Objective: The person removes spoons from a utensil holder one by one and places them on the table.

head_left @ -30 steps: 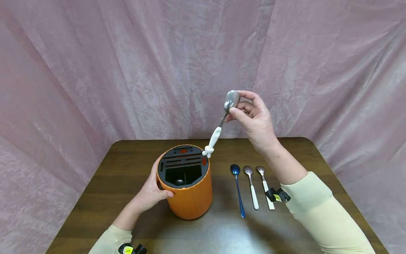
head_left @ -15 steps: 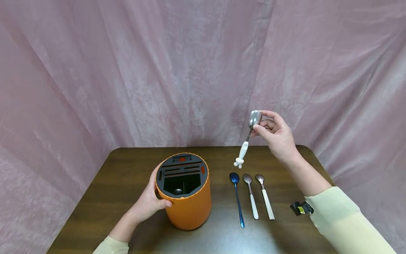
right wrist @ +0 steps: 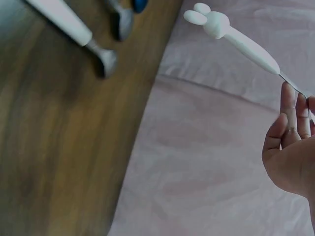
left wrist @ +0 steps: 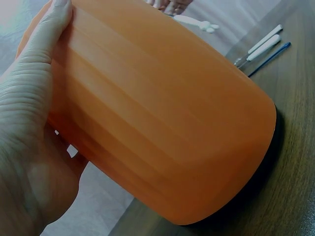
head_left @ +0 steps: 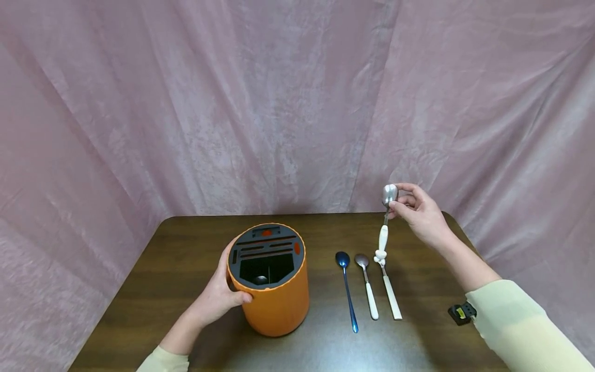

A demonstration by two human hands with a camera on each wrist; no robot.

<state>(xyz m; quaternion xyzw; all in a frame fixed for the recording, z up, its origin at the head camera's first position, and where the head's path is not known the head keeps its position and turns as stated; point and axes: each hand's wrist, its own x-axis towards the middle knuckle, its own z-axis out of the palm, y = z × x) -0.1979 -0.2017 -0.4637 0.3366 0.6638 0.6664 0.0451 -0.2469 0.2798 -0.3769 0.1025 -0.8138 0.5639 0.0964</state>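
Right hand (head_left: 422, 216) pinches a white-handled metal spoon (head_left: 383, 237); at its eight o'clock, left hand (head_left: 216, 296) clasps an orange cylindrical holder (head_left: 282, 309).

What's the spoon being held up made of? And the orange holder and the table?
Held spoon: silvery, shiny metal at the bowl; the smooth white handle could be plastic or ceramic.
Orange holder: probably plastic, since it looks smooth and satiny, with faint ridges.
Table: wood or wood-look, brown with streaky grain, slightly glossy where light reflects.
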